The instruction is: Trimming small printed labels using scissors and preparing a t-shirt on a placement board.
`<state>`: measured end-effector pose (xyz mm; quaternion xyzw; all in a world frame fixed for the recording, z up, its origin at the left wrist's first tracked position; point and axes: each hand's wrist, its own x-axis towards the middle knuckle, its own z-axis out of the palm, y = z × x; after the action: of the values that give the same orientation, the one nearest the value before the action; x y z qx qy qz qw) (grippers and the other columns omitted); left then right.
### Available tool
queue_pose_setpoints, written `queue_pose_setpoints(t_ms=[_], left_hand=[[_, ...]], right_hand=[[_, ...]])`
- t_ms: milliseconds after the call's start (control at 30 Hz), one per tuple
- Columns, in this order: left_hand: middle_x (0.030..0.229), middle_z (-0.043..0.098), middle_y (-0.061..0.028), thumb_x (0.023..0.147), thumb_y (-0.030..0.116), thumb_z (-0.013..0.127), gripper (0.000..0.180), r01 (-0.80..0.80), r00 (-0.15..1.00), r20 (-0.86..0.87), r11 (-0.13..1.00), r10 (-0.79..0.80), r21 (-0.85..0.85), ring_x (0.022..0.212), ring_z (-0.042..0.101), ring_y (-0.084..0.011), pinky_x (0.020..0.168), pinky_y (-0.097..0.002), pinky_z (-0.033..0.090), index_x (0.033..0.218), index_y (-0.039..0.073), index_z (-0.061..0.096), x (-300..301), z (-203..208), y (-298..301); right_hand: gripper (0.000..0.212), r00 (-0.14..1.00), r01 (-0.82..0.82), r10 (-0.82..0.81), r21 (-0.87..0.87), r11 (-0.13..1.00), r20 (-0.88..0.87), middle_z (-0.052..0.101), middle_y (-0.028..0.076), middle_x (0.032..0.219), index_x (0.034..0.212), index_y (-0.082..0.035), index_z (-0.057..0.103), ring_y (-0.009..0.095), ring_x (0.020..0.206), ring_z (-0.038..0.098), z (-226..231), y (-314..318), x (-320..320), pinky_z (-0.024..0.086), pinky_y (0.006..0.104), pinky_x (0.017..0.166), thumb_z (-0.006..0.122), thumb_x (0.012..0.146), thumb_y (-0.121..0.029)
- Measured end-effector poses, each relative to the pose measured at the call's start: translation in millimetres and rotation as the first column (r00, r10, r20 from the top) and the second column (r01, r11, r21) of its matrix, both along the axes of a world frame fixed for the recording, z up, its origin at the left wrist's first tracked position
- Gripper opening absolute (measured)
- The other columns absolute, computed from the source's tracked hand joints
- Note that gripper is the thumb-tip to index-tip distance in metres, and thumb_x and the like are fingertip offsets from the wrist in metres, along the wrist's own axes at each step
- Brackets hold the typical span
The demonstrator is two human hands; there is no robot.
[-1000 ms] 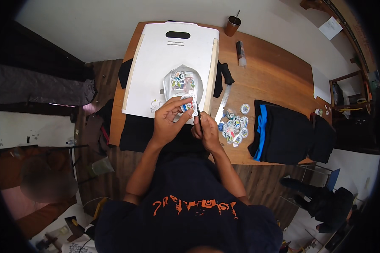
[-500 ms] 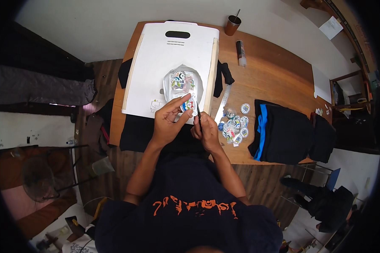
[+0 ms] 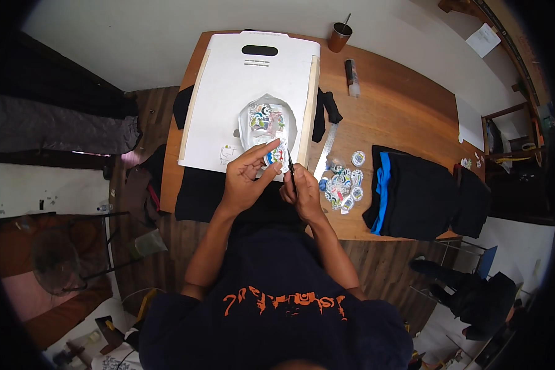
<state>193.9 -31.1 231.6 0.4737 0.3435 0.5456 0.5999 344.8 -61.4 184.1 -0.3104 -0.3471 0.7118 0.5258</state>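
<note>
My left hand (image 3: 245, 180) pinches a round printed sticker (image 3: 276, 155) in white, blue, red and green between thumb and fingers. Closed around a slim black cutting tool, probably scissors (image 3: 291, 163), my right hand (image 3: 303, 194) holds its blade upright along the sticker's right edge. Just beyond both hands lies an open clear plastic bag (image 3: 245, 127), holding several colourful printed cut-outs (image 3: 262, 117). It rests on a large white board (image 3: 222, 92). To the right of my right hand, a pile of round stickers (image 3: 341, 188) lies on the wooden table (image 3: 407, 105).
A steel ruler (image 3: 327, 150) lies beside the board. Folded black clothes (image 3: 422, 194) with a blue layer (image 3: 382, 191) sit on the right of the table. Farther back stand a brown cup (image 3: 339, 40) with a stick in it and a dark cylinder (image 3: 351, 77).
Very little differs. The black tool and my right hand have shifted very slightly at the sticker's edge; my left hand keeps its grip in nearly the same place.
</note>
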Motion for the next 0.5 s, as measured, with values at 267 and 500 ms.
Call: queue_pose_setpoints(t_ms=[267,500], left_hand=[[0.132,0.056,-0.0175,0.091,-0.011,0.060,0.044,0.010,1.000,-0.004,1.000,-0.010,-0.006,0.118,0.057,-0.0180,0.100,-0.0284,0.047,0.134,-0.009,0.051,-1.6,0.9,1.5],[0.133,0.056,-0.0181,0.091,-0.012,0.058,0.044,0.032,0.999,0.005,0.999,-0.032,0.017,0.119,0.056,-0.0178,0.101,-0.0283,0.046,0.134,-0.009,0.051,-2.7,-0.6,2.5]], right_hand=[[0.038,1.000,-0.008,0.008,0.005,1.000,0.006,0.032,-0.005,0.055,0.092,-0.004,0.051,0.005,0.044,0.025,-1.1,0.8,1.3,0.023,0.0224,0.044,0.036,0.108,-0.036],[0.039,1.000,-0.010,0.009,0.033,0.999,0.014,0.033,-0.005,0.055,0.092,-0.004,0.051,0.005,0.044,0.025,-1.7,2.0,2.4,0.024,0.0224,0.044,0.036,0.108,-0.037]])
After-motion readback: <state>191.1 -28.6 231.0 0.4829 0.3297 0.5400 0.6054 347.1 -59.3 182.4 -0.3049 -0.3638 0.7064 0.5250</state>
